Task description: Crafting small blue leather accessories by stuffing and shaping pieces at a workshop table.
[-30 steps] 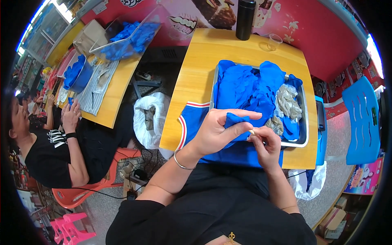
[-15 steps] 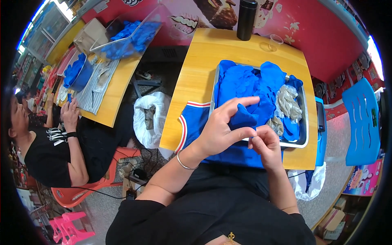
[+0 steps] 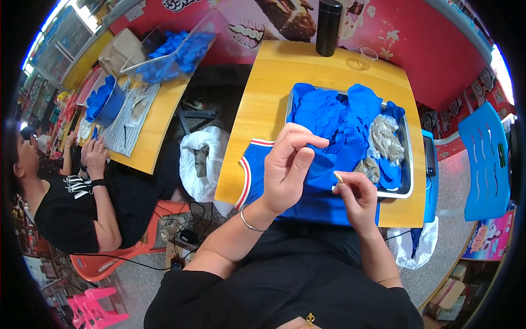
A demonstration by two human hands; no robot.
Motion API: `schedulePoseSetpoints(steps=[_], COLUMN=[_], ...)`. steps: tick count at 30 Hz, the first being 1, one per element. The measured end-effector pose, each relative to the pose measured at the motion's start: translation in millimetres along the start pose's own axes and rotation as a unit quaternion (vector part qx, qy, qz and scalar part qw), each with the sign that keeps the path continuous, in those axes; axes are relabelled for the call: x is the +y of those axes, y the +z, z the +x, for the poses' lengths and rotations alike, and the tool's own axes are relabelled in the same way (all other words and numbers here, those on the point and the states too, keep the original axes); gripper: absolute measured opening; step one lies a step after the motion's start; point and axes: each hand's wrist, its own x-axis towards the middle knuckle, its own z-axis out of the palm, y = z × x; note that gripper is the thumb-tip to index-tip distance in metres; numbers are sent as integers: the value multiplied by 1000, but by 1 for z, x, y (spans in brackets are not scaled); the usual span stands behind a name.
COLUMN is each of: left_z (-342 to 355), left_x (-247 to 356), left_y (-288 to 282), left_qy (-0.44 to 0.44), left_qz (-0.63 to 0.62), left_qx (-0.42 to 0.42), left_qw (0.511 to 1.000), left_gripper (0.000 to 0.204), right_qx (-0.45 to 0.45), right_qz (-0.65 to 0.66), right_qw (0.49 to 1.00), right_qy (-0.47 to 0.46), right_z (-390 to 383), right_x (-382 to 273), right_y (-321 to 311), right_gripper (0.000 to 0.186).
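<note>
My left hand is raised over the near side of a metal tray, fingers bent and thumb apart from the index finger, with nothing visible between them. My right hand, to its right, pinches a small pale piece too small to identify, at thumb and fingertips. Blue cloth pieces fill the tray's left and middle, with clear bags of olive-grey contents at its right. A blue garment with red-and-white trim lies on the wooden table beneath.
A person in black sits at the left table, which holds blue-cloth containers. A black bottle and plastic cup stand at the back. A white sack is between tables; a blue chair stands right.
My left hand has turned more upright and its thumb has lifted away from my right fingers. The blue piece it held earlier no longer shows between its thumb and index finger.
</note>
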Motion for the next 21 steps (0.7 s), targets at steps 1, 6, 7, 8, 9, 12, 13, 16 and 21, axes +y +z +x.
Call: schedulePoseSetpoints(steps=[1,6,7,8,9,12,13,16,21], left_z=[1,1,0,0,0,0,0,-1,-3], left_x=[3,5,5,4,4,2,3,5,0], left_y=[-1,-3,-1,0,0,1,1,2,3], left_qy=[-5,-11,-14,-17,-17,-32,-31,-57,-88], left_qz=[9,19,10,-1,-1,-1,2,-25,-110], left_qx=[8,17,13,9,9,20,22,11,-20], left_qw=[1000,1000,1000,1000,1000,999,999,998,990], left_gripper=[19,16,16,17,17,19,21,23,25], right_qx=[0,7,7,7,6,14,14,-11,-80], right_qz=[-1,-30,-29,-22,-15,3,3,20,153], right_qw=[1000,999,999,1000,1000,1000,1000,1000,981], right_qy=[-1,-12,-13,-13,-14,9,9,17,88], right_z=[0,-4,-4,-4,-4,-5,-6,-9,-7], right_x=[2,5,4,4,3,-3,-3,-4,-7], right_y=[0,4,5,5,5,11,12,12,7], right_gripper=[18,18,18,17,17,16,16,15,14])
